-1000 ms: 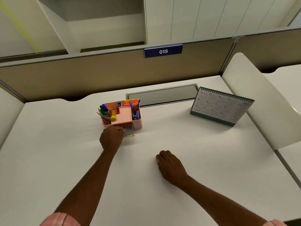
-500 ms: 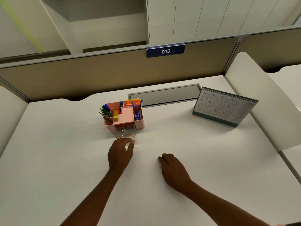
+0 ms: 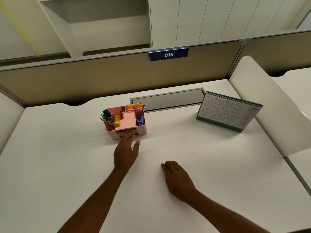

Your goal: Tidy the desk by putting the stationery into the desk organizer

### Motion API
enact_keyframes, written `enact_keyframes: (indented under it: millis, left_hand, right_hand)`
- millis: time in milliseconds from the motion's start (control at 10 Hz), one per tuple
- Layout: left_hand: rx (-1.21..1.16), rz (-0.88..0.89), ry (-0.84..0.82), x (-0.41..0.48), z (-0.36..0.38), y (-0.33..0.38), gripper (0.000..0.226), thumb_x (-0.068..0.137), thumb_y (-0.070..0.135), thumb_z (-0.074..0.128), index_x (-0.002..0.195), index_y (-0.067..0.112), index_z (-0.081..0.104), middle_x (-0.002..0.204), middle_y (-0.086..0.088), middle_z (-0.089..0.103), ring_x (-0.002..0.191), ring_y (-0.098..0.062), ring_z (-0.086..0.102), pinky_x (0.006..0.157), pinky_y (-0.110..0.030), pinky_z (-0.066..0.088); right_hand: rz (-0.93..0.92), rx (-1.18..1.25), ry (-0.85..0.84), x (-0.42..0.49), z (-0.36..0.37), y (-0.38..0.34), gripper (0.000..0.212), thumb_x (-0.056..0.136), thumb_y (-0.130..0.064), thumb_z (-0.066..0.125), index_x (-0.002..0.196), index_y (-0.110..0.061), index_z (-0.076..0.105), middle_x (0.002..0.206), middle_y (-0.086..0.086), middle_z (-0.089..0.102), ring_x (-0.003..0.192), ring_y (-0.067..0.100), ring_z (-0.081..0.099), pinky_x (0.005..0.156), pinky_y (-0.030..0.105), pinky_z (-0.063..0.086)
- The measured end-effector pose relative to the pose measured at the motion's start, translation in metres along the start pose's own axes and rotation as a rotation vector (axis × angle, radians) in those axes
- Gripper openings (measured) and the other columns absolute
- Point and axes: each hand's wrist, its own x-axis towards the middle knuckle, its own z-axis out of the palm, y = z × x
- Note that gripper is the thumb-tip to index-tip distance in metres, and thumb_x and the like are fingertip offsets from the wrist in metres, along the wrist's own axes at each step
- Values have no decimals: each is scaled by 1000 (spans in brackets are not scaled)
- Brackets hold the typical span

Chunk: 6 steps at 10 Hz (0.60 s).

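Observation:
A pink desk organizer (image 3: 142,127) stands on the white desk (image 3: 218,165), left of centre. It holds green and blue markers (image 3: 106,115), pencils, a yellow glue stick (image 3: 117,122), orange sticky notes (image 3: 134,106) and purple pens (image 3: 138,113). Its clear front drawer (image 3: 128,132) sits pushed into the body. My left hand (image 3: 126,152) reaches forward with straight fingers, the fingertips touching the drawer front. My right hand (image 3: 178,178) rests palm down on the desk, holding nothing.
A desk calendar (image 3: 227,111) stands at the back right. A grey cable hatch (image 3: 168,100) lies behind the organizer. A beige partition with a blue "015" sign (image 3: 168,54) closes the back. White side panels (image 3: 269,106) flank the desk.
The clear drawer, pulled out a second ago, has gone back into the organizer. My left hand let go of it, drew back, then pressed its fingertips against the drawer front. The right hand stayed put.

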Motion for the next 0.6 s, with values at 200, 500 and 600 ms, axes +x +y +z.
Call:
enact_keyframes:
  millis: [200, 500, 600]
  left_hand:
    - [15, -4, -35, 8, 0, 2, 55, 104, 45, 58, 151, 18, 53, 160, -2, 48, 152, -21, 40, 120, -38, 36]
    - [3, -62, -167, -19, 7, 8, 67, 105, 58, 45, 159, 19, 41, 162, -5, 45, 149, -25, 44, 120, -42, 37]
    - [16, -42, -264, -48, 21, 8, 73, 103, 67, 38, 162, 26, 31, 165, -1, 40, 152, -22, 39, 123, -41, 31]
  right_hand:
    - [9, -11, -4, 0, -1, 0, 50, 90, -13, 53, 139, -3, 55, 131, 9, 56, 117, 28, 55, 98, 34, 52]
    - [9, -30, -39, -2, -4, 1, 49, 91, -16, 54, 138, -4, 56, 131, 10, 56, 116, 28, 56, 98, 35, 52]
    - [4, -15, -56, 4, -4, 3, 47, 93, -22, 53, 137, -6, 56, 131, 8, 56, 116, 28, 57, 92, 37, 55]
